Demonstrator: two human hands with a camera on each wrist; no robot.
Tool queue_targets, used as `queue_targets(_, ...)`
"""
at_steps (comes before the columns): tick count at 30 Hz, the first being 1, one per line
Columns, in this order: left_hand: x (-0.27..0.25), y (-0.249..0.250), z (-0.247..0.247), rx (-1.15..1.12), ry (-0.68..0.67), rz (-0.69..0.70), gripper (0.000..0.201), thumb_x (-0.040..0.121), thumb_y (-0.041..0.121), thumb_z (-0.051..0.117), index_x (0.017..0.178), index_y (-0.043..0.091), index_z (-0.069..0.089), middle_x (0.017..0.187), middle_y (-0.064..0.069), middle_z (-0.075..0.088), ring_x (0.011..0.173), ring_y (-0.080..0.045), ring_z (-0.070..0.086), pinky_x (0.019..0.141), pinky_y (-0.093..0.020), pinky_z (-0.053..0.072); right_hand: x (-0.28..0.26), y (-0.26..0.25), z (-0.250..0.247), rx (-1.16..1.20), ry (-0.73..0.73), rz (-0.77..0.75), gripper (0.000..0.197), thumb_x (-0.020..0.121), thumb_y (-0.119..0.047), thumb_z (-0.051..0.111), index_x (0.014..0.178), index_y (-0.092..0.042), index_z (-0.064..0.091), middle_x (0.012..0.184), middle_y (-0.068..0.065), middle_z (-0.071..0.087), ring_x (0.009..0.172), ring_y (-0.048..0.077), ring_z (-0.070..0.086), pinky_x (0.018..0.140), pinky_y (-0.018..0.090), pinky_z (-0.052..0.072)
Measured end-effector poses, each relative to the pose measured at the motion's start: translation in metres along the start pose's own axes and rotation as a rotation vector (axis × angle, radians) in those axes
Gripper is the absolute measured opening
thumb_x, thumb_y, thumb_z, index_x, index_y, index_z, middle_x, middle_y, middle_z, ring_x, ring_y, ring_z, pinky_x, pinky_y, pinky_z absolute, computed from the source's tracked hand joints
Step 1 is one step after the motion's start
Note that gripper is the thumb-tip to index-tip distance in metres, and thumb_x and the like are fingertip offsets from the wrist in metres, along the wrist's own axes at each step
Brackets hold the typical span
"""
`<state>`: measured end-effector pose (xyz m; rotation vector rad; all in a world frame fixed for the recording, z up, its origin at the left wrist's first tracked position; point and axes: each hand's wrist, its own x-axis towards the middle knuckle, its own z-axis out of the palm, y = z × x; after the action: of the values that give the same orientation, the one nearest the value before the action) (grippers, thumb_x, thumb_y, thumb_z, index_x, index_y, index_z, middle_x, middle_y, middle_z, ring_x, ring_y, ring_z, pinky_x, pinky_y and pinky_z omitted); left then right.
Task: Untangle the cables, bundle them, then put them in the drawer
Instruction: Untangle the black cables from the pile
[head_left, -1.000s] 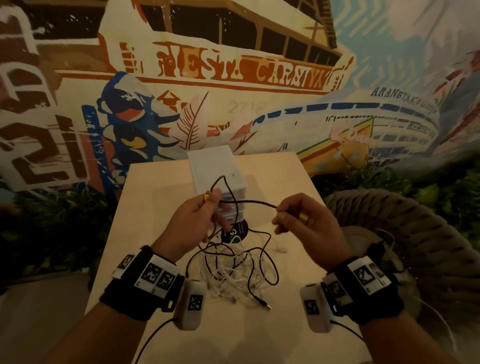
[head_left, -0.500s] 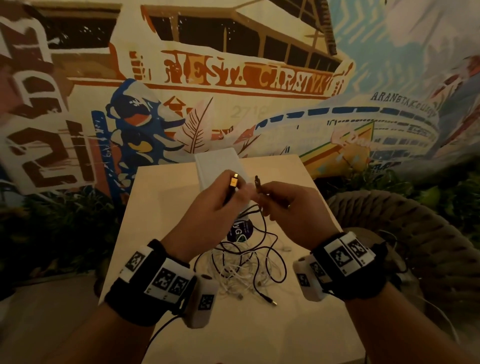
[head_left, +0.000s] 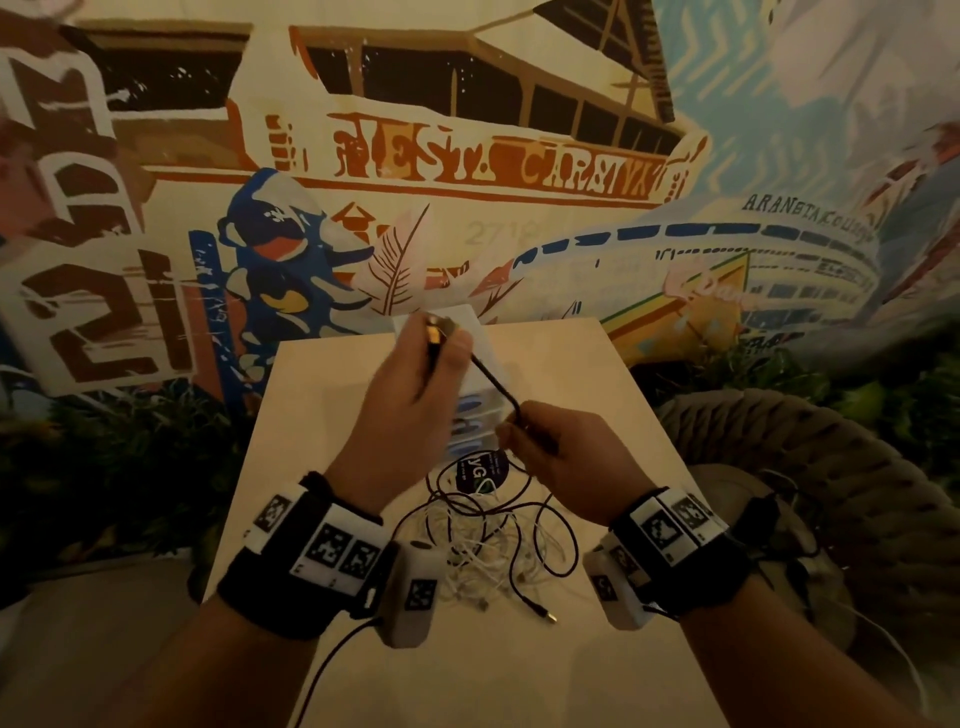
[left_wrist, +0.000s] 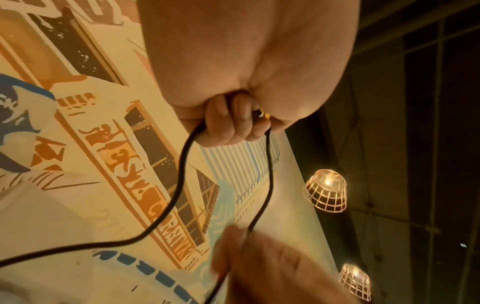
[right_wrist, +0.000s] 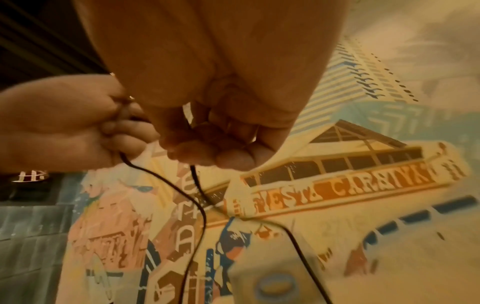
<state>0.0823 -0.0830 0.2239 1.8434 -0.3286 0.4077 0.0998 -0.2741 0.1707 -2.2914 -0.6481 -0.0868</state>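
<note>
My left hand (head_left: 415, 384) is raised above the table and grips the black cable (head_left: 493, 382) near its gold-tipped plug (head_left: 432, 332). From that fist the black cable (left_wrist: 182, 185) hangs in loops. My right hand (head_left: 545, 447) pinches the same cable a little lower and to the right. A short taut stretch runs between the two hands. On the table below lies a tangle of black and white cables (head_left: 493, 545), with a loose plug end (head_left: 543, 613) at its front. The white drawer unit (head_left: 480, 400) stands behind the hands, mostly hidden.
The small light wooden table (head_left: 597, 395) stands against a painted mural wall. A round dark sticker (head_left: 480, 473) lies near the tangle. A woven rope seat (head_left: 831, 467) is at the right. Plants line the floor on the left. Basket lamps (left_wrist: 327, 191) hang overhead.
My left hand has risen and moved away with the plug end. My right hand has dropped and slid along the black cable, so a short length now stretches between them.
</note>
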Motion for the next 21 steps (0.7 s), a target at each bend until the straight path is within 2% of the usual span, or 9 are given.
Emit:
queue_targets(2, 0.008, -0.003, -0.013, -0.069, 0.076, -0.006, 0.021, 0.104, 0.044, 0.043, 0.089, 0.029, 0.046, 0.07, 0.008, 0.045, 0.059, -0.009, 0.038, 0.057, -0.034, 0.035, -0.004, 0.021, 0.004, 0.05, -0.027, 0.095, 0.023, 0.103, -0.043, 0.051, 0.088, -0.029, 0.061, 0.063, -0.009, 0.061, 0.06, 0.007, 0.059, 0.064, 0.031, 0.052)
queue_targets(4, 0.012, -0.005, -0.025, -0.07, 0.148, -0.005, 0.018, 0.102, 0.046, 0.042, 0.087, 0.036, 0.047, 0.076, 0.006, 0.055, 0.057, -0.008, 0.041, 0.057, -0.033, 0.033, -0.007, 0.041, 0.003, 0.069, -0.03, 0.169, 0.02, 0.103, -0.04, 0.052, 0.088, -0.03, 0.062, 0.065, -0.005, 0.064, 0.059, 0.008, 0.061, 0.067, 0.038, 0.055)
queue_targets(7, 0.014, -0.007, -0.04, -0.172, 0.257, -0.032, 0.016, 0.108, 0.035, 0.041, 0.099, 0.027, 0.051, 0.095, 0.002, 0.072, 0.05, -0.013, 0.036, 0.047, -0.028, 0.029, -0.007, 0.066, -0.008, 0.021, -0.016, 0.234, 0.02, 0.103, -0.038, 0.053, 0.087, -0.032, 0.063, 0.066, -0.005, 0.065, 0.058, 0.005, 0.061, 0.063, 0.031, 0.052)
queue_targets(9, 0.016, -0.011, -0.05, -0.248, 0.328, -0.084, 0.03, 0.107, 0.037, 0.04, 0.112, 0.008, 0.047, 0.108, -0.025, 0.068, 0.048, -0.015, 0.03, 0.041, -0.024, 0.028, -0.006, 0.078, -0.02, -0.01, 0.017, 0.293, 0.022, 0.102, -0.042, 0.052, 0.086, -0.031, 0.064, 0.066, -0.004, 0.066, 0.057, 0.004, 0.061, 0.062, 0.027, 0.05)
queue_targets(11, 0.015, -0.014, -0.057, -0.3, 0.385, -0.124, 0.034, 0.105, 0.039, 0.042, 0.112, 0.006, 0.045, 0.11, -0.032, 0.064, 0.045, -0.013, 0.029, 0.04, -0.022, 0.027, -0.007, 0.086, -0.031, -0.015, 0.072, 0.323, 0.024, 0.1, -0.045, 0.054, 0.084, -0.032, 0.065, 0.065, -0.002, 0.066, 0.056, 0.006, 0.061, 0.062, 0.027, 0.05)
queue_targets(14, 0.011, -0.017, -0.058, -0.315, 0.369, -0.125, 0.016, 0.109, 0.031, 0.041, 0.103, 0.017, 0.045, 0.083, -0.012, 0.072, 0.039, -0.012, 0.024, 0.038, -0.022, 0.025, -0.008, 0.085, -0.044, -0.008, 0.147, 0.271, 0.023, 0.096, -0.049, 0.058, 0.081, -0.035, 0.068, 0.065, 0.002, 0.062, 0.055, 0.01, 0.054, 0.059, 0.03, 0.046)
queue_targets(16, 0.009, -0.022, -0.057, -0.279, 0.366, -0.124, 0.016, 0.11, 0.031, 0.042, 0.099, 0.02, 0.045, 0.069, -0.001, 0.065, 0.04, -0.011, 0.028, 0.038, -0.021, 0.027, -0.007, 0.077, -0.049, -0.037, 0.193, 0.195, 0.022, 0.093, -0.05, 0.06, 0.078, -0.037, 0.069, 0.072, 0.0, 0.057, 0.062, 0.009, 0.052, 0.062, 0.027, 0.042)
queue_targets(18, 0.007, -0.028, -0.055, -0.212, 0.38, -0.131, 0.017, 0.107, 0.031, 0.049, 0.091, 0.026, 0.048, 0.064, 0.002, 0.054, 0.047, -0.013, 0.034, 0.042, -0.025, 0.031, -0.004, 0.063, -0.05, -0.016, 0.225, 0.12, 0.026, 0.092, -0.049, 0.061, 0.073, -0.033, 0.067, 0.079, -0.002, 0.054, 0.07, 0.008, 0.054, 0.068, 0.025, 0.044)
queue_targets(21, 0.003, -0.031, -0.046, -0.071, 0.326, -0.126, 0.015, 0.098, 0.03, 0.065, 0.09, 0.03, 0.052, 0.066, 0.003, 0.044, 0.057, -0.012, 0.041, 0.054, -0.03, 0.04, 0.001, 0.036, -0.05, 0.07, 0.208, 0.051, 0.04, 0.095, -0.053, 0.054, 0.072, -0.021, 0.056, 0.07, -0.001, 0.055, 0.068, 0.015, 0.055, 0.07, 0.037, 0.049)
